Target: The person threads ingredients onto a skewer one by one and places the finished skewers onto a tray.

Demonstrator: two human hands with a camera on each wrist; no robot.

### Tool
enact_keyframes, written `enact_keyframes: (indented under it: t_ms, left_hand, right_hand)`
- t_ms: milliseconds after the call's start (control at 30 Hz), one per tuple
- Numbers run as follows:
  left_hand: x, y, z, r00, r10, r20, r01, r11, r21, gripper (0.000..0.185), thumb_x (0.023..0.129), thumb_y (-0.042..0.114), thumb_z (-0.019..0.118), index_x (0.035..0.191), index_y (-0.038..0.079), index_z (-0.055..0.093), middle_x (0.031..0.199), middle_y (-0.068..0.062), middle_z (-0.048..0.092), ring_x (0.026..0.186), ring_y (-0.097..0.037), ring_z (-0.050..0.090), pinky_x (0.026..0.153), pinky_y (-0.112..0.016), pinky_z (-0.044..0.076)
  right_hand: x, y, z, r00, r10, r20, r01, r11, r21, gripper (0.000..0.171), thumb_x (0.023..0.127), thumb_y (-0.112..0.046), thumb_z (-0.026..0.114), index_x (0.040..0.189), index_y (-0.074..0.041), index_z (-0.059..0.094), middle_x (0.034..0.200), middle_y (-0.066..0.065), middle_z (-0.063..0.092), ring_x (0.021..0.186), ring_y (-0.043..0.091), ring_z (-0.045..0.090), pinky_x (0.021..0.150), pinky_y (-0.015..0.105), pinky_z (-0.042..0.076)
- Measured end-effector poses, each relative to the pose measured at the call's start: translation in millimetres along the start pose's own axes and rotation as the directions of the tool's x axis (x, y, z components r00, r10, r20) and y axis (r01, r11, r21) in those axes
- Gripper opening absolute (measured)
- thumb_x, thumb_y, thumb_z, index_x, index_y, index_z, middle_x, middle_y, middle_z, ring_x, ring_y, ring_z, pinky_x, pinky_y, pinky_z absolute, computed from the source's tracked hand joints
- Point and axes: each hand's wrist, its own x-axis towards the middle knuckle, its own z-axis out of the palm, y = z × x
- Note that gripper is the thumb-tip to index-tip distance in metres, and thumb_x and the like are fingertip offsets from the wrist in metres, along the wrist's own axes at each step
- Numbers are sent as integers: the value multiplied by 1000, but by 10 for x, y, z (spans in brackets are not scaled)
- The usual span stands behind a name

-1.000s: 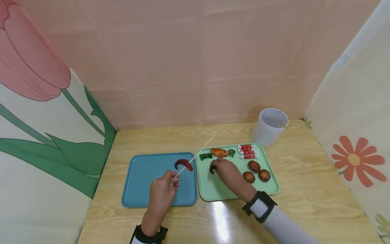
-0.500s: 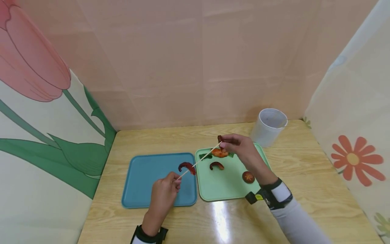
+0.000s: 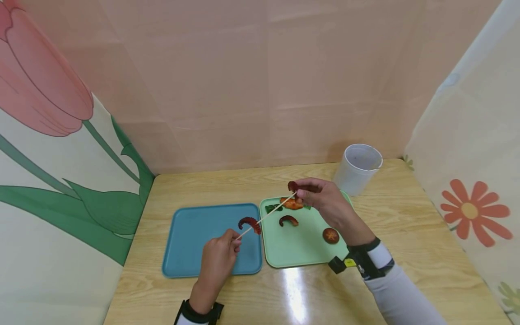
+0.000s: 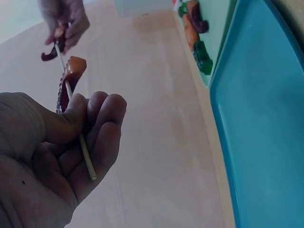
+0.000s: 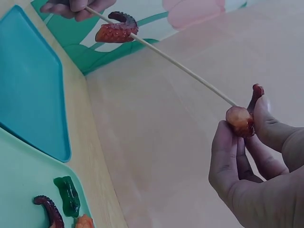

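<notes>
Over blue tray (image 3: 191,243), table's near-left: L hand (image 3: 217,257) pinches skewer (image 3: 266,215) base, one tentacle piece (image 3: 248,223) threaded. At skewer tip, R hand (image 3: 325,203) pinches second tentacle piece (image 3: 292,186). Below, green tray (image 3: 296,250): tentacle (image 3: 289,220), mushroom (image 3: 331,235). White cup (image 3: 357,168) far-right. No legible writing.

Right hand (image 3: 329,205) hides much of the green tray's (image 3: 300,253) food, white cup (image 4: 142,7) cut off at top edge

I'm keeping left hand (image 3: 218,257) low, fingers curled in a pinch; right hand (image 3: 325,204) raised, fingertips (image 5: 223,137) pinching, both sleeved forearms angled inward.
</notes>
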Motion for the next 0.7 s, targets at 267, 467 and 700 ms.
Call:
enact_keyframes:
  t_ms: [267,467,700]
  left_hand:
    - [-5,4,-28,998,47,-41,-44,997,69,10,85,-2,78,88,7,72,70,-1,75,58,-10,69,50,-27,51]
    - [11,25,-35,995,75,-71,-68,993,101,10,84,0,80,86,7,73,68,-2,74,54,-12,67,46,-27,48]
    - [24,62,-19,994,67,-84,-59,994,91,14,81,-6,80,86,6,73,69,-1,74,55,-12,67,47,-27,49]
  right_hand:
    - [-18,-12,16,999,-46,-10,44,990,-137,24,93,-13,76,117,-10,72,108,-6,75,98,12,68,86,27,58]
    - [-34,-22,85,998,-32,-49,20,977,-214,34,90,-14,79,121,-4,69,104,-7,75,97,12,69,84,26,55]
    - [-32,33,160,995,-5,-99,-15,981,-194,40,86,-20,84,120,-4,70,99,-8,76,96,13,69,86,25,55]
